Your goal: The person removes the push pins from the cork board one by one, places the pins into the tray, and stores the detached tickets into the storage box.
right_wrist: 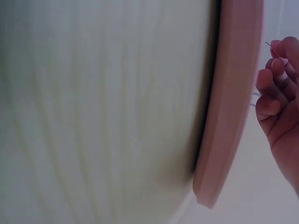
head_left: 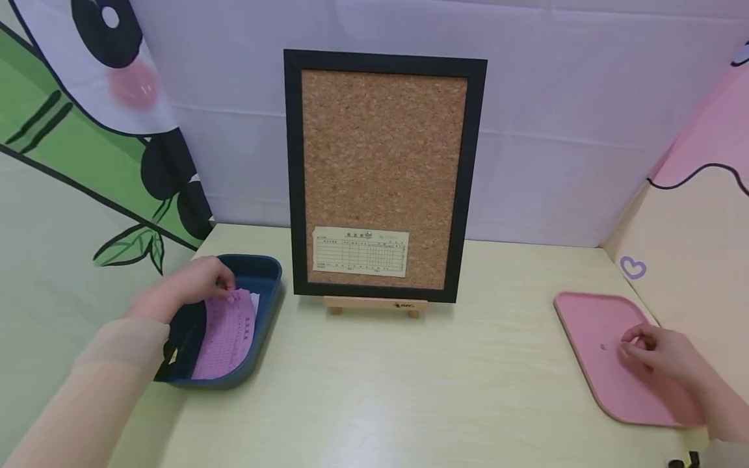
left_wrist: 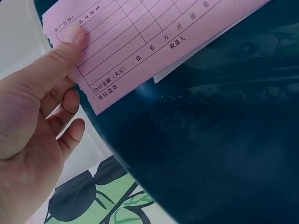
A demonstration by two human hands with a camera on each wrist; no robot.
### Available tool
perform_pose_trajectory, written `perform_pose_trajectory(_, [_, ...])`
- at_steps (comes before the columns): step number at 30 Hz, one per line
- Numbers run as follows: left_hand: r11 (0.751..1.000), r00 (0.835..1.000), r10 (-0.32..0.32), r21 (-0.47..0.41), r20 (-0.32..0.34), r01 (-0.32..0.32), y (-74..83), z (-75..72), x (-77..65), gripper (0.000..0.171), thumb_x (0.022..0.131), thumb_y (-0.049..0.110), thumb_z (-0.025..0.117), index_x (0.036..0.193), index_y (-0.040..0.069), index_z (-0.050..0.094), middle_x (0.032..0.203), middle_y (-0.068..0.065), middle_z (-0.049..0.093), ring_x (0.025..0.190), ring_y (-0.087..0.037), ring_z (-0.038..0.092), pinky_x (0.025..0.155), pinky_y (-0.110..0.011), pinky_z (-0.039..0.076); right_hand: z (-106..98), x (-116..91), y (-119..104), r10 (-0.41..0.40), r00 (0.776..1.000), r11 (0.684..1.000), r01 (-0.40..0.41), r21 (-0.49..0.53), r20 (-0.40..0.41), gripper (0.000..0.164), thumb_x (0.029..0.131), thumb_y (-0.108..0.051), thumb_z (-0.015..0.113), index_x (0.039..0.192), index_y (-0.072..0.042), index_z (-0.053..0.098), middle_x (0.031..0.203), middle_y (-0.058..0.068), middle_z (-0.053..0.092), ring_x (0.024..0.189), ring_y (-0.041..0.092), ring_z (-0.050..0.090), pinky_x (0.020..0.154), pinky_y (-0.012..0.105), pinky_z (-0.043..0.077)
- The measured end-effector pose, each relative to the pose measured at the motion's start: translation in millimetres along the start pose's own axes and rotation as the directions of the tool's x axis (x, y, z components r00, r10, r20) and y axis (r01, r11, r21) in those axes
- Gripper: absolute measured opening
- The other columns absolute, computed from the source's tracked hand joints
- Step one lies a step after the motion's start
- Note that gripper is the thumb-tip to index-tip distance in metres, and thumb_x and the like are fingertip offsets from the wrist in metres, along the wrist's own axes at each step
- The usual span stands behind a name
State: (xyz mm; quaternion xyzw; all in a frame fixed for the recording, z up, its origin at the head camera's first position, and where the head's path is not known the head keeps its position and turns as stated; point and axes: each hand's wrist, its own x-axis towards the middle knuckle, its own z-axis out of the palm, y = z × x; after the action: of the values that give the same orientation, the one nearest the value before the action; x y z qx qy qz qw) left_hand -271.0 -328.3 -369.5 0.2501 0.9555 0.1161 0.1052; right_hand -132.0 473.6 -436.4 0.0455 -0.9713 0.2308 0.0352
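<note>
My left hand (head_left: 201,279) pinches the edge of a pink printed receipt slip (head_left: 225,335) between thumb and fingers, over the dark blue tray (head_left: 270,312). In the left wrist view the thumb lies on the slip's printed face, and a white paper edge shows beneath it. At the right, my right hand (head_left: 661,351) is above a pink tray (head_left: 591,312). Its fingertips pinch a thumbtack (right_wrist: 267,43); only the thin metal point shows. Another small tack (head_left: 603,347) lies on the pink tray.
A black-framed cork board (head_left: 386,156) stands on a small wooden easel (head_left: 374,303) at the back centre. A pale printed slip (head_left: 360,253) is fixed low on it by a tack at its top edge. Printed cloth (head_left: 538,130) hangs behind the table.
</note>
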Motion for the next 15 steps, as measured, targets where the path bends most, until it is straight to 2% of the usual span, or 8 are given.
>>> perform_pose_trajectory(7, [1.0,0.999,-0.025,0.018,0.046,0.024,0.4,5.3,8.2,0.011,0.076,0.014,0.077,0.07,0.015,0.068,0.071,0.005,0.061,0.066,-0.013,0.049,0.061,-0.028,0.042,3.2,6.1,3.7,-0.029,0.999,0.998,0.03,-0.05,0.015,0.011,0.082,-0.014,0.071,0.087,-0.01,0.062,0.06,-0.011,0.047,0.052,0.0,0.042,0.054,0.022,0.034])
perform_pose_trajectory(15, [1.0,0.998,-0.02,0.005,0.062,0.02,-7.1,13.4,14.5,0.012,0.075,0.013,0.078,0.071,0.013,0.067,0.068,0.005,0.058,0.064,-0.012,0.048,0.059,-0.027,0.041,8.2,8.7,9.2,-0.044,0.999,0.997,0.046,-0.056,0.031,0.011,0.081,-0.013,0.072,0.084,-0.011,0.062,0.061,-0.012,0.048,0.054,-0.002,0.04,0.052,0.022,0.035])
